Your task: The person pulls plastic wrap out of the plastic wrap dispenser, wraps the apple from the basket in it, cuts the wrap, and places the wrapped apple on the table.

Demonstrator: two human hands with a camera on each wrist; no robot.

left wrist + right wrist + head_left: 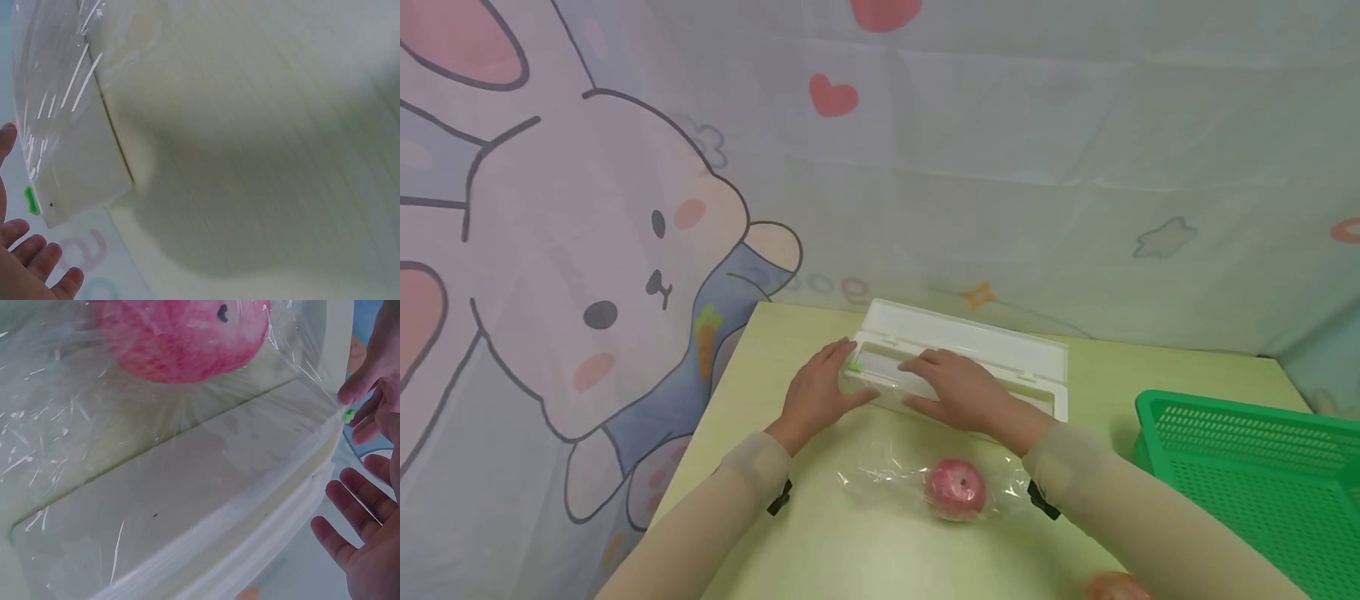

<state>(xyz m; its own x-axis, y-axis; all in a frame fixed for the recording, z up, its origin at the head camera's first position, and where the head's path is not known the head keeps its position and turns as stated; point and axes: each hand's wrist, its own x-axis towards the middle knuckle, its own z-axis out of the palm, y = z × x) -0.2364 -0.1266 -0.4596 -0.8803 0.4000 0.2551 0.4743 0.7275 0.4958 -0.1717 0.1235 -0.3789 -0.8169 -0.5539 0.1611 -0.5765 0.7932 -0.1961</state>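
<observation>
A long white cling film dispenser [973, 337] lies near the table's back edge, its lid raised toward the curtain. Clear film [876, 475] comes out of its front and spreads over a pink, apple-like fruit [957, 490]. At the dispenser's left end sits a small green slider [853, 367]. My left hand [815, 390] is beside that end, thumb and fingers spread apart near the slider. Over the middle of the dispenser is my right hand [964, 390], its fingers loosely bent and holding nothing visible. The right wrist view shows the film [56, 406] crossing the dispenser's front [156, 512].
A green plastic basket [1247, 467] stands on the right, close to my right forearm. An orange-red round thing [1116, 587] is partly cut off at the bottom edge. Behind the pale yellow table [805, 533] hangs a curtain [1000, 167] printed with a rabbit.
</observation>
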